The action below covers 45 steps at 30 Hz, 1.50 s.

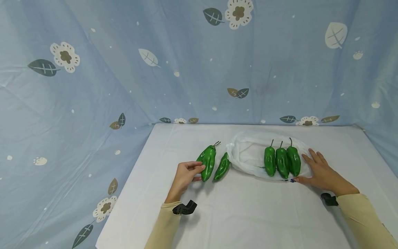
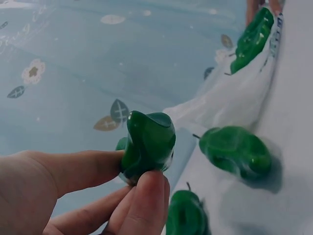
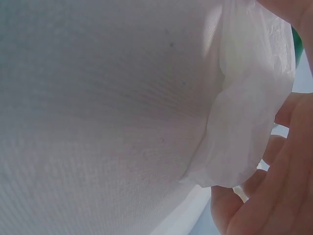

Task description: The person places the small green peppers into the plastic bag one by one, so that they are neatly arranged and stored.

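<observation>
Pinching one green pepper (image 1: 208, 165) to the left of the white plastic bag (image 1: 240, 162), my left hand (image 1: 185, 175) has thumb and fingers set round its lower end, and the stem points away from me. My right hand (image 1: 321, 174) touches the bag's right edge, fingers spread and thumb at the near corner, well apart from my left. Partly hidden behind the pepper I hold is a second pepper (image 1: 200, 156), farther left of the bag; whether the two touch, I cannot tell. Just beside the bag's left edge lies a third pepper (image 1: 222, 168). Within the bag's right half, three more peppers (image 1: 282, 164) sit side by side, stems away from me; I can't tell if they are on the plastic or in its mouth. Under the bag spreads a white table (image 1: 242, 211), and beyond it hangs my blue curtain (image 1: 186, 76) with flowers and leaves
</observation>
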Motion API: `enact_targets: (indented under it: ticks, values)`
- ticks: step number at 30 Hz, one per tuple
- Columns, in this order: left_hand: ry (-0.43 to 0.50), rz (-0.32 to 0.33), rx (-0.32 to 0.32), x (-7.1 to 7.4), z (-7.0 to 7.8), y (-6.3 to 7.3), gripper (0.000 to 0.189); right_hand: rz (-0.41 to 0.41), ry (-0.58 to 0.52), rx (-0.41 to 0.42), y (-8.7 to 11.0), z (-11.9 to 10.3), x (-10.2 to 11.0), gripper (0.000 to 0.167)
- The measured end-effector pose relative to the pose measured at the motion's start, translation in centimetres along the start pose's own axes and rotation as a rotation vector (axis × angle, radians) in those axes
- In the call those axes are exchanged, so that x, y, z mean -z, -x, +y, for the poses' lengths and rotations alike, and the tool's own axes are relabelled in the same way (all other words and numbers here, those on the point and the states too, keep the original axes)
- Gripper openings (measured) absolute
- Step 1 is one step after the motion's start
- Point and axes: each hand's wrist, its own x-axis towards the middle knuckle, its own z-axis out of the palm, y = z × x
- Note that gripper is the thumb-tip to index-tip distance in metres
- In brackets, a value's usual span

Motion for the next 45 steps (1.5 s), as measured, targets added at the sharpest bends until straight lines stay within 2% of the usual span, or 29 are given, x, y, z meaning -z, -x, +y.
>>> enact_targets:
  ticks: [20,36,45]
  values:
    - [0.055,-0.007,-0.019,-1.3,1.3,-0.6,0.031,0.013,0.004,0.007,-0.1,-0.1,0.1,0.116]
    - [0.082,-0.054,-0.046,-3.7,2.2,-0.9,0.033,0.004,0.014,-0.004,0.0,0.1,0.0,0.116]
    - [0.079,-0.068,-0.065,-4.7,2.2,-1.3,0.034,0.014,0.025,0.007,0.0,0.1,0.0,0.115]
